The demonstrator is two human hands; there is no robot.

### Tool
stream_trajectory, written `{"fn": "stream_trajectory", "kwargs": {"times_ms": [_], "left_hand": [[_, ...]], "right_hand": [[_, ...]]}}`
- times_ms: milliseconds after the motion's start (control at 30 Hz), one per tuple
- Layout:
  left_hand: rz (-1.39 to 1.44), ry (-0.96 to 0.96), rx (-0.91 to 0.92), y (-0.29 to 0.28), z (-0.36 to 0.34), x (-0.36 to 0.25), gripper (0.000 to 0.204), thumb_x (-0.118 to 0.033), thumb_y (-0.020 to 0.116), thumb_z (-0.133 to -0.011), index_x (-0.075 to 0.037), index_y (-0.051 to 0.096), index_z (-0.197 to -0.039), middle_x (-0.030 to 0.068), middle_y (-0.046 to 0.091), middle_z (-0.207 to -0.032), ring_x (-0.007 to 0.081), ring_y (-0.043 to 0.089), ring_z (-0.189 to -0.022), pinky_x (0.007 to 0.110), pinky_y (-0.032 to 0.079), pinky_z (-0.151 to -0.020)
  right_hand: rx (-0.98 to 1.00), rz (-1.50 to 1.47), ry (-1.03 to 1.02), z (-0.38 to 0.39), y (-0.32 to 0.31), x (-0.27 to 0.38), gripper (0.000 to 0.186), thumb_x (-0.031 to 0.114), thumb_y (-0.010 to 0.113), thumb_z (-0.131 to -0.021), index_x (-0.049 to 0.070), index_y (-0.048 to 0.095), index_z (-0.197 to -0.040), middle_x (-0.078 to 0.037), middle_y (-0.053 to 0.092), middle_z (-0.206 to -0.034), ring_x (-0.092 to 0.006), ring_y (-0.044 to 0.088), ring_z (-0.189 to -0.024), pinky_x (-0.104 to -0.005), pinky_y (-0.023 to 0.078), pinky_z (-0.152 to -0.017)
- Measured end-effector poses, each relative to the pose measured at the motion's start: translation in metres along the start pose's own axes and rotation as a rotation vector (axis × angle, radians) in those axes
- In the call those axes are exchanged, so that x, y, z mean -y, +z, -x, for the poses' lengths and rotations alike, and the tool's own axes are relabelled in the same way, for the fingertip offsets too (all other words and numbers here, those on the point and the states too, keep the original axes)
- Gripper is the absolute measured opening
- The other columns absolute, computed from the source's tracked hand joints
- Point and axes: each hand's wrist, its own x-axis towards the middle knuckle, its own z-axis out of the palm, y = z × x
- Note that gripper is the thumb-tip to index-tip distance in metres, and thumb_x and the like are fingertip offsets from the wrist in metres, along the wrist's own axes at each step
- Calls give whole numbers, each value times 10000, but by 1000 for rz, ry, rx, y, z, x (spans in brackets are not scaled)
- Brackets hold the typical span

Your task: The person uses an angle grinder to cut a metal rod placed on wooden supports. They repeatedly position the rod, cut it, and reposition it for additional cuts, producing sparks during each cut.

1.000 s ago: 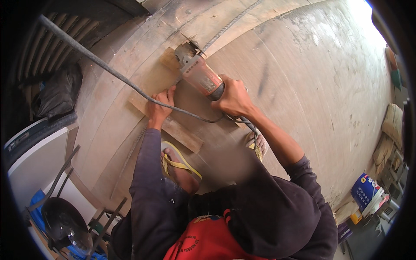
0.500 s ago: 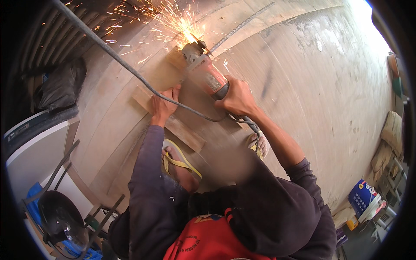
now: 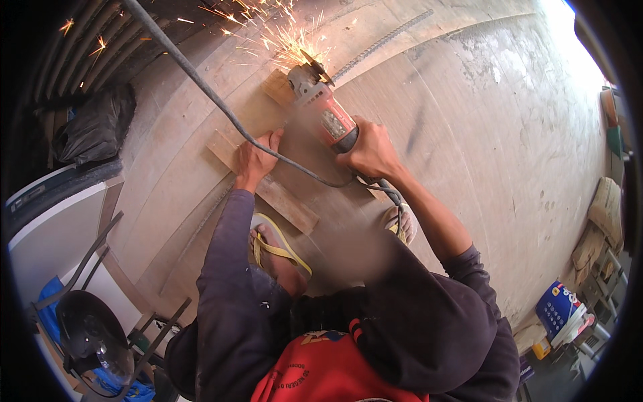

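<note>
A red and grey angle grinder (image 3: 328, 117) is gripped in my right hand (image 3: 372, 149), fingers wrapped round the rear of its body. Its disc (image 3: 316, 67) stands against a ribbed steel rebar (image 3: 382, 43), and orange sparks (image 3: 284, 40) fly off toward the far left. Closed on the rebar's nearer stretch is my left hand (image 3: 256, 161), above a wooden board (image 3: 288, 204); the fingers partly hide the contact. A wooden block (image 3: 278, 87) lies beside the grinder head. The grinder's dark cord (image 3: 201, 104) crosses over my left wrist area.
My sandalled feet (image 3: 278, 251) are close to the board on the concrete floor (image 3: 482, 167). A black bag (image 3: 100, 127) lies at the left, near a black-seated chair (image 3: 94, 328). Toward the right are a blue and white bucket (image 3: 559, 311) and pale sacks (image 3: 606, 208).
The grinder and my right hand have shifted slightly right and nearer. The spark spray looks smaller, with stray sparks reaching farther left. My left hand keeps its place on the rebar.
</note>
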Motion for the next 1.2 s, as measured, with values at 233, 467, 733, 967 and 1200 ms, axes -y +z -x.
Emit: {"fn": "stream_trajectory", "kwargs": {"times_ms": [233,467,733,967,1200], "left_hand": [[-53,-31,22,0,0,-2,538,-474,412,-976,-44,677,-792,229,636,-698,457,616,-677,519,478,-584],[-30,-79,89,-7,-3,-9,534,-495,397,-975,-53,683,-889,242,647,-794,469,613,-767,533,486,-640],[-23,-91,104,-12,-3,-12,577,-524,381,-975,-37,679,-890,262,638,-824,486,605,-823,541,477,-668],[-39,-33,42,-2,-2,0,507,-470,418,-974,-51,672,-843,236,637,-729,474,611,-715,549,475,-605],[-14,-89,137,-1,-5,1,472,-435,421,-983,-36,665,-916,249,635,-828,480,597,-815,533,476,-672]], "right_hand": [[0,-2,0,0,0,1,522,236,750,-572,-63,613,-977,-288,653,-833,-424,656,-857,-453,512,-788],[0,14,2,-1,0,-2,527,240,756,-571,-80,605,-961,-301,646,-826,-428,655,-852,-453,514,-776],[11,-2,12,0,-1,-2,544,251,769,-573,-80,602,-971,-305,646,-832,-431,655,-852,-458,515,-774],[14,28,3,-3,0,-1,535,247,766,-574,-86,601,-958,-306,645,-819,-431,657,-832,-456,520,-761],[4,16,22,-1,0,-2,545,238,749,-554,-71,621,-984,-263,652,-810,-382,660,-805,-425,506,-758]]}}
